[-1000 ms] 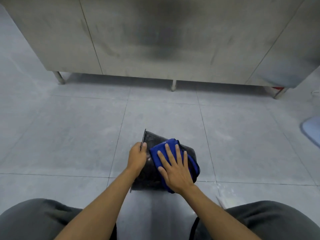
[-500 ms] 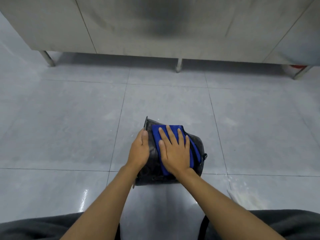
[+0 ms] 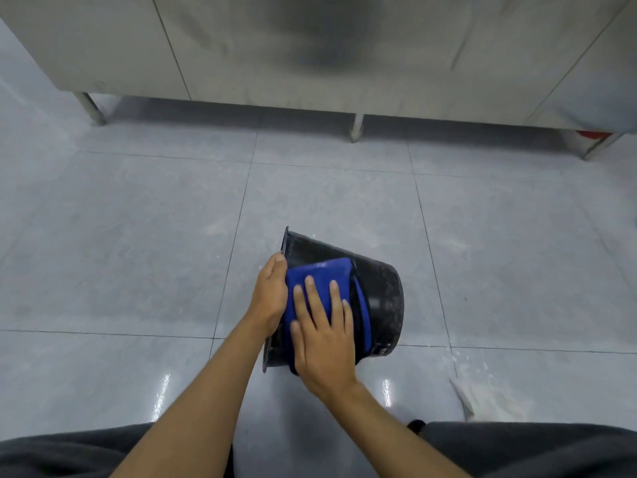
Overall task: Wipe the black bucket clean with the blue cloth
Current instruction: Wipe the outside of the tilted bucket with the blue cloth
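Observation:
The black bucket (image 3: 381, 298) lies on its side on the grey tiled floor, rim to the left, base to the right. Its outer wall shows pale dust specks. The blue cloth (image 3: 324, 277) is draped over the upper side of the bucket. My right hand (image 3: 322, 334) lies flat on the cloth with fingers spread, pressing it against the bucket wall. My left hand (image 3: 270, 296) grips the bucket's rim on the left side. The bucket's inside is hidden.
A stainless steel cabinet (image 3: 310, 53) on short legs (image 3: 356, 127) runs across the far side. White powder (image 3: 482, 398) lies on the floor at the right. My knees in dark trousers (image 3: 517, 446) fill the bottom edge. A red object (image 3: 593, 134) sits under the cabinet's right end.
My right hand has slid the cloth toward me and toward the rim. More of the bucket's base end shows. The left hand stays on the rim.

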